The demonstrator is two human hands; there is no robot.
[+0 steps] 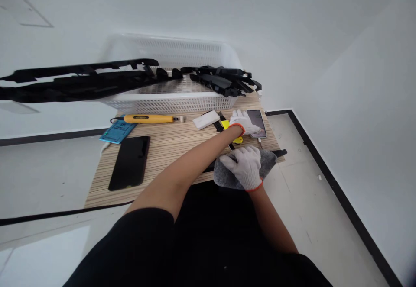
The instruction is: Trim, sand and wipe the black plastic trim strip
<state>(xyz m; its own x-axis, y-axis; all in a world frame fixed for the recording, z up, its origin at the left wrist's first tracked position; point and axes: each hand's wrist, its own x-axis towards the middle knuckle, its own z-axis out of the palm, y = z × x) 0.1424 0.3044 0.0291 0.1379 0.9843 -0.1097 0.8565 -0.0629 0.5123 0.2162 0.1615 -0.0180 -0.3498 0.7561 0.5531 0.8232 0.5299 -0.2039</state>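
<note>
White knitted work gloves with orange cuffs cover both of my hands. My left hand (242, 121) reaches across the table, its fingers apart; one digit extends onto the lit screen of a white-edged phone (255, 117). A cable is plugged into that phone's lower end. Below it, at the table's front edge, my right hand (245, 165) is closed over a grey cloth (222, 178). A black strip end (280, 153) sticks out to the right of the cloth. Yellow-and-black tools (225, 124) lie partly hidden beside my left hand and forearm.
A white plastic basket (169, 104) stands at the back, with long black strips (97, 79) across it. Left on the wood-patterned table (172, 148) lie a yellow pen-shaped power tool (149, 118), a blue packet (117, 130) and a dark phone (129, 162). A white block (206, 120) is in the middle.
</note>
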